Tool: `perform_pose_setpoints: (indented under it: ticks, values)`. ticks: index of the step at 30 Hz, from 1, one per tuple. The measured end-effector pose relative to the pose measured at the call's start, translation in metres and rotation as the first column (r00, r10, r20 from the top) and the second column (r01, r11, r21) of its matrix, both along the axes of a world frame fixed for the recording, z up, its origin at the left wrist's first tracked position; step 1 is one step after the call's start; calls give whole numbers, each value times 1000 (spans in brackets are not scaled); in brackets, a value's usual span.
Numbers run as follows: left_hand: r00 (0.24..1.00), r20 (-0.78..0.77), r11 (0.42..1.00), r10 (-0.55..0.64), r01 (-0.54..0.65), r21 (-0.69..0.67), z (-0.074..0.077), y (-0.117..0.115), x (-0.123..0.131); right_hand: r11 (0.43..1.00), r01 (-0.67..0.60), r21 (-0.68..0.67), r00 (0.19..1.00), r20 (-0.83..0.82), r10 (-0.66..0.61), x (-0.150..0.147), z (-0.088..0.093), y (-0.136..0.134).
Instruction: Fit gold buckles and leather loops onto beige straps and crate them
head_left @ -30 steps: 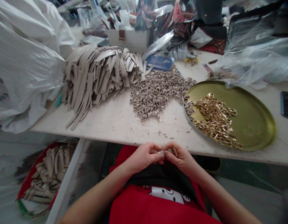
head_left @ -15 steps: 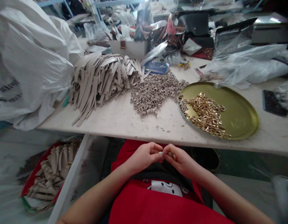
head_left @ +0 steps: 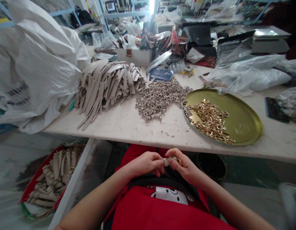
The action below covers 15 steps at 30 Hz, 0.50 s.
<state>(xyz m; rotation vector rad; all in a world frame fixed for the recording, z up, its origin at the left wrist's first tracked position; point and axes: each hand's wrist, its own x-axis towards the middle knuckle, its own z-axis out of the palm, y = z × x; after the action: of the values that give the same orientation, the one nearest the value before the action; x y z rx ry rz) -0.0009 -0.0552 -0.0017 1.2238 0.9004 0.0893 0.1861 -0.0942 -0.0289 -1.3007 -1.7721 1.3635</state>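
Below the counter's [head_left: 128, 126] near edge, our left hand [head_left: 145, 164] and right hand [head_left: 185, 166] both keep a pinching grip on what seems one beige loop [head_left: 166, 161].

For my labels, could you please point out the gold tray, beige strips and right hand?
gold tray [head_left: 246, 124]: head view, bare base.
beige strips [head_left: 109, 84]: head view, pile's middle.
right hand [head_left: 186, 167]: head view, its back.

Small beige loop [head_left: 166, 161], pinched mid-air
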Motion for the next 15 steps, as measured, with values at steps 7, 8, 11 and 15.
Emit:
perform_pose_setpoints:
  ticks: [7,8,11,15]
  values:
    - [994,-107,985,-25,43,167,-11,7,3,999,-33,5,999,31,33,-2,-1,10]
    - [994,-109,984,-19,38,173,-12,9,4,999,-35,6,999,29,35,-2,0,13]
    - [994,-101,984,-42,58,167,-8,17,4,1000,-22,20,997,80,20,1,0,21]
    - [995,-83,991,-55,64,121,1,31,1,999,-9,47,998,61,6,5,-3,33]
